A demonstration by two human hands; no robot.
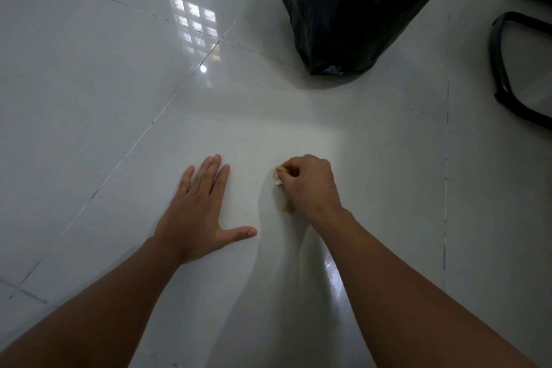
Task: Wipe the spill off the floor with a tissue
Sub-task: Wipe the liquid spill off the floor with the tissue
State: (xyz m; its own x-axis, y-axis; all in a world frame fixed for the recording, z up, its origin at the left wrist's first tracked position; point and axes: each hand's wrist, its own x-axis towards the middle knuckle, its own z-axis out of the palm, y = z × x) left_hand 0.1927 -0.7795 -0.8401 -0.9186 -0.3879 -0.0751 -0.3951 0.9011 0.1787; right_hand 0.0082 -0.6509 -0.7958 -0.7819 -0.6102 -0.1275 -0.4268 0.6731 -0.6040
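Black bag (355,9), glossy white floor (89,84)

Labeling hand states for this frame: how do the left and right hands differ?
The left hand lies flat on the floor, palm down, fingers spread, holding nothing. The right hand is curled shut, pinching a small wadded tissue. A brownish spill sits beside the right hand; none shows near the left. Both are bare and low over the same tile.

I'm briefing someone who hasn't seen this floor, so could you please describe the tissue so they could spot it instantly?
Start at the large black plastic rubbish bag standing on the glossy pale tiled floor, then come toward the camera to the right hand. The small crumpled white tissue peeks from its fingertips, stained brownish, next to a brown smear; the left hand lies flat, empty.
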